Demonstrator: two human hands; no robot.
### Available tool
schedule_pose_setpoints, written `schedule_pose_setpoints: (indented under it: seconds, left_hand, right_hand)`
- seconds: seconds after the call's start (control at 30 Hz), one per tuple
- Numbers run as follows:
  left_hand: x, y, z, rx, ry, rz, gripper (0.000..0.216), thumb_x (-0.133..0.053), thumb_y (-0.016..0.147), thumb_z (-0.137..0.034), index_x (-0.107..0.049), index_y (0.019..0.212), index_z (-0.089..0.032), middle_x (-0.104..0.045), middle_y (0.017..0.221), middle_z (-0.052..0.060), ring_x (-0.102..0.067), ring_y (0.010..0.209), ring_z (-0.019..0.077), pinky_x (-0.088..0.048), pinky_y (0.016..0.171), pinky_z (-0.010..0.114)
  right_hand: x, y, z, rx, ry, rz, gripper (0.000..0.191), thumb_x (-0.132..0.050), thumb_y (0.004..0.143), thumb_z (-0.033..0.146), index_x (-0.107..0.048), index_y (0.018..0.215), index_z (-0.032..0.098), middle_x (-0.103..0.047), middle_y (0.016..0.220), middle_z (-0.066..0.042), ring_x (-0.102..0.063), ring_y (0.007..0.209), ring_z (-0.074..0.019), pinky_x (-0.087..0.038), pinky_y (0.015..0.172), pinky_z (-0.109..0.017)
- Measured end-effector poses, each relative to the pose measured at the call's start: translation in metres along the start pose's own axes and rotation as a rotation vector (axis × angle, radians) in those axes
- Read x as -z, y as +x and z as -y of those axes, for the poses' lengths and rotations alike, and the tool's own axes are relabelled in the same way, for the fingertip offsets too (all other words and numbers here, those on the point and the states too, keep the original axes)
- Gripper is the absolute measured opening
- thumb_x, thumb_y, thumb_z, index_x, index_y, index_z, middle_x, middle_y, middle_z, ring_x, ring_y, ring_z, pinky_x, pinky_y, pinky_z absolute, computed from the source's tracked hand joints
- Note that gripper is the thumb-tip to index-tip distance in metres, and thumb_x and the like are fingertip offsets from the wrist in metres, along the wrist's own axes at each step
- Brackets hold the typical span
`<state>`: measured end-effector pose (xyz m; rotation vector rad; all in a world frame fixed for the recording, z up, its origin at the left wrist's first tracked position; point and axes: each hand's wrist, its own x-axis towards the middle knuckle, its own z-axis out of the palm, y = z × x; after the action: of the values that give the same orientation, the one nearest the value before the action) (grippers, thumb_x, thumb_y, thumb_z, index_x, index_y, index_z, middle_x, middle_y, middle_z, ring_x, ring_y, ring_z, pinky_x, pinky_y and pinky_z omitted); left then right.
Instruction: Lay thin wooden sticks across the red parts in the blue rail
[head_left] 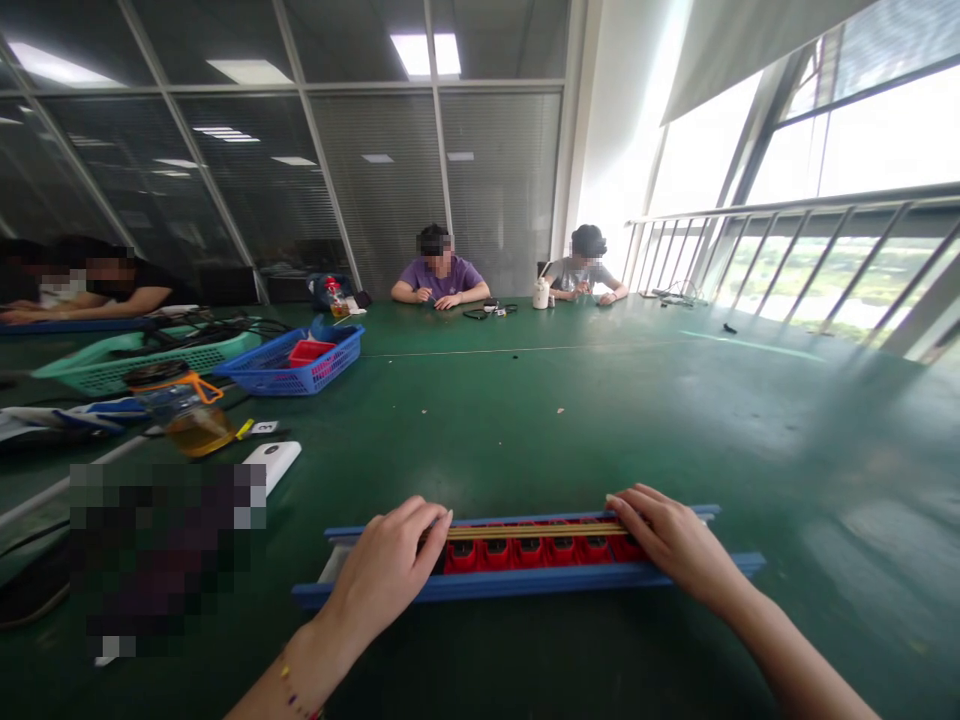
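Observation:
A long blue tray (525, 583) lies across the green table (585, 400) in front of me. It holds a row of several red parts (540, 550) with dark openings, and a thin tan strip (536, 531) runs along their far side. My left hand (390, 565) rests on the tray's left end, fingers curled down over the red parts and the strip's end. My right hand (671, 540) rests on the right end, fingers bent onto the strip. What either hand grips is hidden under the fingers.
A white device (271, 462) and a jar with an orange handle (182, 405) stand at the left. Behind them are a blue basket (296, 362) and a teal basket (112, 362). Other people sit at the far edge (440, 280) and at the left (97, 285).

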<state>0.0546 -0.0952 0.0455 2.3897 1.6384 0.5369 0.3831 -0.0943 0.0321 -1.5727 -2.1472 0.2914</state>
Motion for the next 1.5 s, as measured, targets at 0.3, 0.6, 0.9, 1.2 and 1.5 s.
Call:
schedule_pose_setpoints:
  seconds: [0.3,0.6,0.9,1.2,1.5]
  left_hand:
    - [0.025,0.004,0.029,-0.044,-0.083,0.159,0.034,-0.035,0.085,-0.046,-0.062,0.083,-0.024,-0.062,0.085,0.001,-0.056,0.082,0.0159,-0.041,0.072,0.024]
    - [0.038,0.01,0.025,0.049,-0.086,0.245,0.029,-0.043,0.08,-0.046,-0.059,0.075,-0.023,-0.062,0.075,-0.002,-0.056,0.071,0.0146,-0.038,0.062,0.022]
    - [0.055,0.014,0.025,-0.17,0.116,0.176,0.022,-0.045,0.081,-0.038,-0.061,0.074,-0.025,-0.061,0.08,0.001,-0.053,0.078,0.0162,-0.038,0.072,0.025]
    - [0.096,0.015,0.051,-0.192,0.321,-0.179,0.023,-0.042,0.081,-0.044,-0.059,0.085,-0.028,-0.06,0.09,-0.001,-0.054,0.084,0.0182,-0.04,0.077,0.028]
    - [0.06,0.059,0.067,-0.111,0.25,-0.019,0.024,-0.041,0.083,-0.039,-0.059,0.079,-0.023,-0.06,0.083,0.0,-0.055,0.075,0.0154,-0.038,0.067,0.024]
  right_hand:
    - [0.007,-0.005,-0.012,-0.069,0.043,-0.155,0.039,-0.031,0.09,0.043,-0.06,0.077,0.023,-0.062,0.076,-0.003,-0.057,0.068,-0.0162,-0.042,0.066,-0.026]
    - [0.004,-0.003,-0.005,0.009,0.03,-0.045,0.039,-0.03,0.091,0.043,-0.057,0.073,0.022,-0.058,0.071,-0.002,-0.055,0.064,-0.0153,-0.04,0.062,-0.026]
    - [0.003,-0.003,-0.009,-0.025,0.089,-0.051,0.044,-0.028,0.09,0.047,-0.058,0.072,0.021,-0.061,0.072,-0.004,-0.056,0.065,-0.0171,-0.043,0.066,-0.027]
    - [0.005,-0.004,-0.018,-0.108,0.121,-0.13,0.04,-0.029,0.089,0.049,-0.049,0.067,0.022,-0.053,0.057,0.003,-0.049,0.053,-0.0136,-0.037,0.053,-0.023]
    - [0.012,-0.005,-0.023,-0.01,0.145,0.02,0.041,-0.034,0.087,0.05,-0.049,0.065,0.02,-0.052,0.065,0.001,-0.049,0.059,-0.0121,-0.039,0.056,-0.022]
